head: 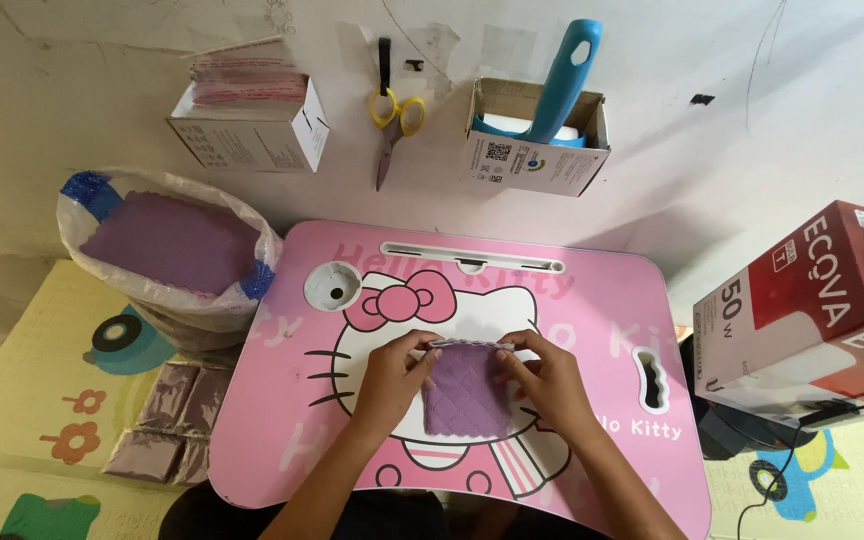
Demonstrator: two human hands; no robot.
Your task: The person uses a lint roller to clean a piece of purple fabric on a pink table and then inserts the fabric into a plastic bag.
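Both hands on a purple quilted cloth (467, 392) lying mid-table. Left hand (390, 380) pinches its left edge; right hand (549, 380) grips the right edge, fingers curled at the top corner. Pink lap table (602, 300) beneath. Sack of purple cloths (167, 250) left; yellow-handled scissors (395, 125) on wall.

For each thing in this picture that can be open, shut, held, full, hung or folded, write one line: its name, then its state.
purple quilted cloth: flat on the pink lap desk, top edge pinched by both hands.
left hand: gripping the cloth's left side.
right hand: gripping its right side.
white sack: open, filled with purple cloths.
scissors: shut, hanging on the wall.
packed cloths: bagged, lying on the floor mat.
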